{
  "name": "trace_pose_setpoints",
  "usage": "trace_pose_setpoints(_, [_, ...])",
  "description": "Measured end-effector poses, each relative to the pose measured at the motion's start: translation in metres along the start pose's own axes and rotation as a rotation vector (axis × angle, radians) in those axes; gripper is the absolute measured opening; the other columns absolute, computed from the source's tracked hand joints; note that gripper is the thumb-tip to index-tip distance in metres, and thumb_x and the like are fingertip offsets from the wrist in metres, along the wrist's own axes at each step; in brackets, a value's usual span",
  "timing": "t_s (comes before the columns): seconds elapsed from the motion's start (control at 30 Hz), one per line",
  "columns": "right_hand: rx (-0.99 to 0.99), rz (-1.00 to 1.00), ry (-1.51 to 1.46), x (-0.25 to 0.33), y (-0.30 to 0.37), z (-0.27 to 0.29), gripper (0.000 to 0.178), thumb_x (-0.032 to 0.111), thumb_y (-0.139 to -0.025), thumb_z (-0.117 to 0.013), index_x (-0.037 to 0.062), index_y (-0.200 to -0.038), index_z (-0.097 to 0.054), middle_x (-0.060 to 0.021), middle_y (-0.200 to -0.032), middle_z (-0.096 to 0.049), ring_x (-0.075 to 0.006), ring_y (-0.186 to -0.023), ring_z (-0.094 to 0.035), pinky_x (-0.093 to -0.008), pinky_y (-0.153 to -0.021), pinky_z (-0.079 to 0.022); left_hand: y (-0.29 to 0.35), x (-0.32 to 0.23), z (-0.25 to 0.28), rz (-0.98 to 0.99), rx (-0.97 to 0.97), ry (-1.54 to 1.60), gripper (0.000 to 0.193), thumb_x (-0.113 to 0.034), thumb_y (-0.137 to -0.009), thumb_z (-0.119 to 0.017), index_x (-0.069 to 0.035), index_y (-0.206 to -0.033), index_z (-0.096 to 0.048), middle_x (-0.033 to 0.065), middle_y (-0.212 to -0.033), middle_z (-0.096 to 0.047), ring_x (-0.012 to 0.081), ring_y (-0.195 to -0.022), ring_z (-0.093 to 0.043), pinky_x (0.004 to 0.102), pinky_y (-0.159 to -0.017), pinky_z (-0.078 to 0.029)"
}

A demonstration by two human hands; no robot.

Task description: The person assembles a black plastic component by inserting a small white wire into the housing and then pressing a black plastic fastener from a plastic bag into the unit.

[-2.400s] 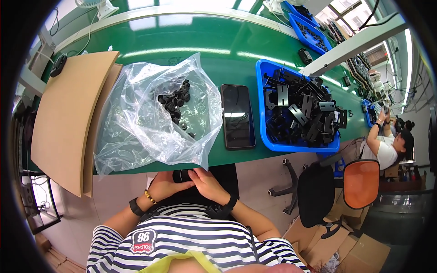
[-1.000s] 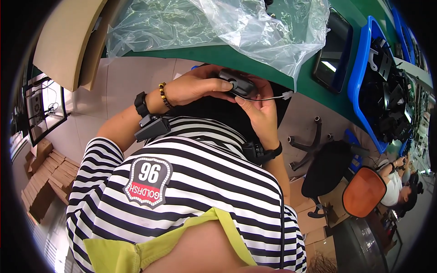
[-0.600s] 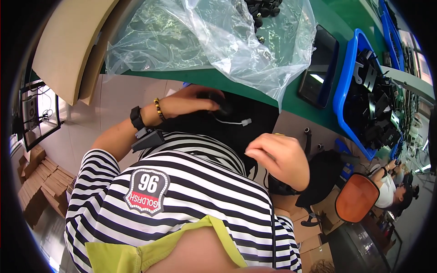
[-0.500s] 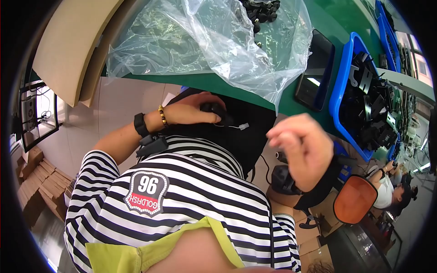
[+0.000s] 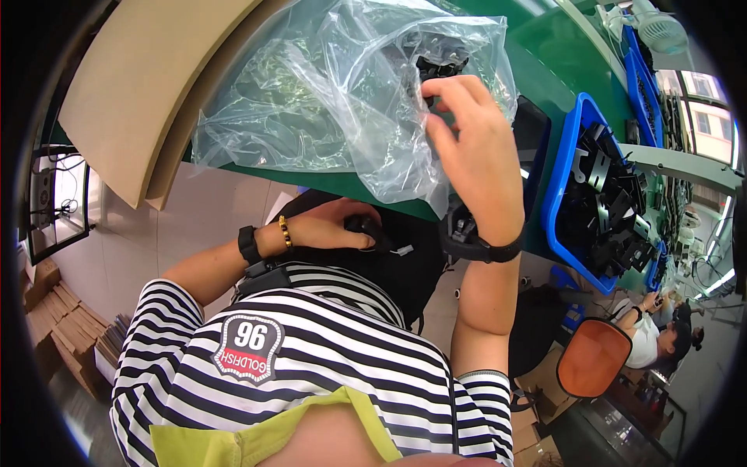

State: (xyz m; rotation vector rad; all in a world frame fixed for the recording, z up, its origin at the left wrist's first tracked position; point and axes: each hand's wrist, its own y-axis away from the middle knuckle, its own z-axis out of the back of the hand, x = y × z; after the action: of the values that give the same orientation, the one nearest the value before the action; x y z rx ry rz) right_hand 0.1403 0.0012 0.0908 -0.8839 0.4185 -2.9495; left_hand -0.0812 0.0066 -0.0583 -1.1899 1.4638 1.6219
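Note:
My left hand (image 5: 317, 232) is closed around a small black part (image 5: 369, 228) above my lap. A short lead with a white connector (image 5: 401, 251) sticks out beside it. My right hand (image 5: 476, 148) hovers over the clear plastic bag (image 5: 311, 117) on the table, thumb and forefinger apart. Just beyond its fingertips, small black pieces (image 5: 442, 67) lie in the bag. No held thing shows in the right hand, though its fingers hide part of the pieces.
A blue bin (image 5: 554, 210) of black and metal parts stands right of the bag, with a dark flat device (image 5: 532, 132) between them. Curved cardboard (image 5: 140, 93) rises at the left. An orange chair back (image 5: 593, 358) and a seated person (image 5: 646, 338) are at the far right.
My right hand has moved forward from beside my body to above the bag's black pieces. My left hand keeps the black part over my lap. The view has shifted slightly.

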Motion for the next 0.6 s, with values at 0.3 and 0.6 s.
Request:
trace_pose_setpoints(0.3, [-0.041,0.036,0.195,0.01,-0.002,-0.003,0.018,0.001,-0.086,-0.068,0.0018,-0.103,-0.063,-0.0145,-0.105,-0.061,-0.037,-0.09,-0.063,-0.0432,-0.078,-0.052,-0.005,0.003,-0.003,-0.116,-0.036,0.082,0.043,-0.027,-0.087,-0.071,-0.002,-0.121,-0.063,0.0088,-0.106,-0.067,0.0157,-0.101,-0.06,0.0304,-0.088,-0.048])
trace_pose_setpoints(0.6, [-0.093,-0.012,0.097,0.01,0.006,0.001,0.016,0.002,-0.088,-0.067,0.0007,-0.103,-0.062,-0.015,-0.106,-0.061,-0.0374,-0.092,-0.064,-0.0429,-0.078,-0.053,-0.008,0.0,-0.004,-0.084,0.01,0.077,0.042,-0.028,-0.09,-0.07,-0.002,-0.121,-0.063,0.0088,-0.109,-0.066,0.0167,-0.102,-0.06,0.0306,-0.091,-0.047])
